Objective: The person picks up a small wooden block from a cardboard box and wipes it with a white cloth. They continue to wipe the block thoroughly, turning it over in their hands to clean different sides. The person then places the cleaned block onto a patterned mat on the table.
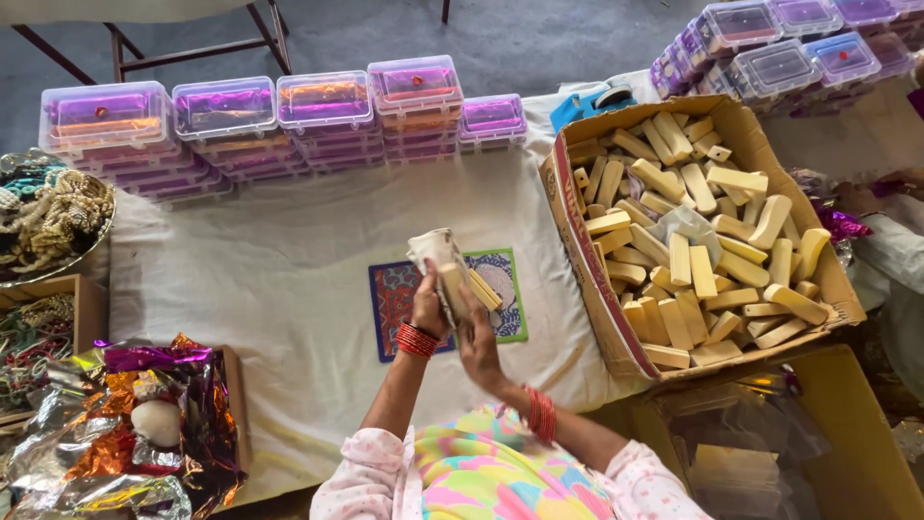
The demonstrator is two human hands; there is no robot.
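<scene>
From the head camera, the only view I have, I look down on a worktop covered with a white cloth [279,279]. Both hands meet over the middle of it, above a patterned mat [390,308].

My left hand [430,310] is closed around a pale cloth [435,248], which stands up out of the fist. My right hand [476,337] is closed on a small bundle of wooden sticks [470,289]. The two hands touch each other, and the cloth lies against the upper end of the bundle. How tight each grip is I cannot tell, because the fingers are mostly hidden behind the backs of the hands.

The long axis of the sticks runs on a slant, from low near my right palm up and away toward the left hand. So the bundle lies just up and to the left of the right grip, and the left hand is equally near to it. Both wrists carry red bangles [417,340].

To the right, near but apart from the hands, stands an open cardboard box [577,212] full of more wooden blocks [693,250]; the right hand is the nearer one to it. Along the far edge I see stacks of clear plastic boxes [327,116] with purple content. At the left lie shiny foil sheets [144,433].
</scene>
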